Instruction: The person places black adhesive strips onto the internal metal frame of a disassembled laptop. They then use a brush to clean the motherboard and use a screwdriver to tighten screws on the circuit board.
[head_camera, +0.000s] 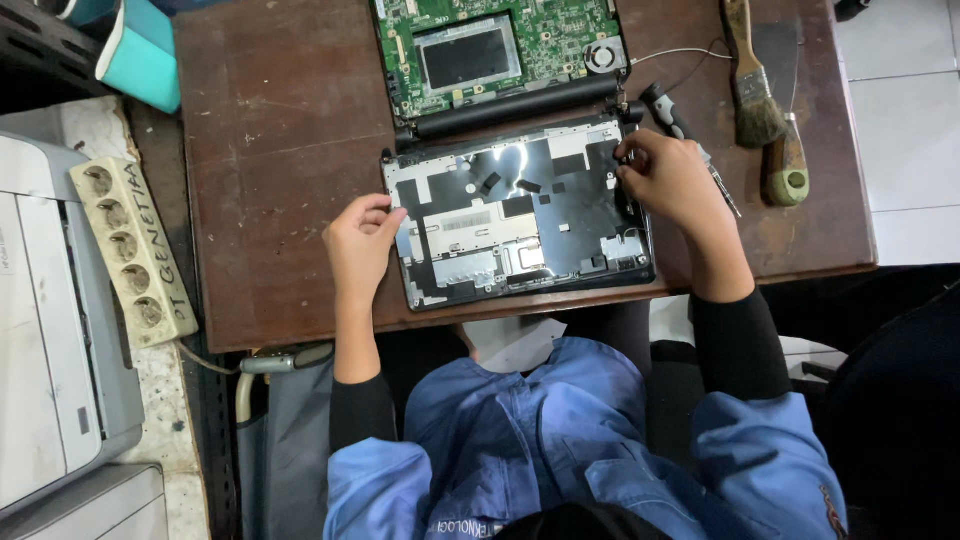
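brown wooden worktop (280, 150) carries an opened laptop, its green board (500, 50) far and its dark panel (520, 215) near. left hand (360, 240) pinches the panel's left edge; right hand (670, 180) has fingers closed at its far right corner. judged mid-disassembly; freeing that corner likely needs a steady, gentle pull. 1 brush (752, 80) lies right.

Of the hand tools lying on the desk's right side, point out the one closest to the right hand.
The black-handled screwdriver, lying just behind the right hand with its shaft emerging beside the wrist. The paintbrush and the green-capped wooden-handled tool lie farther right.
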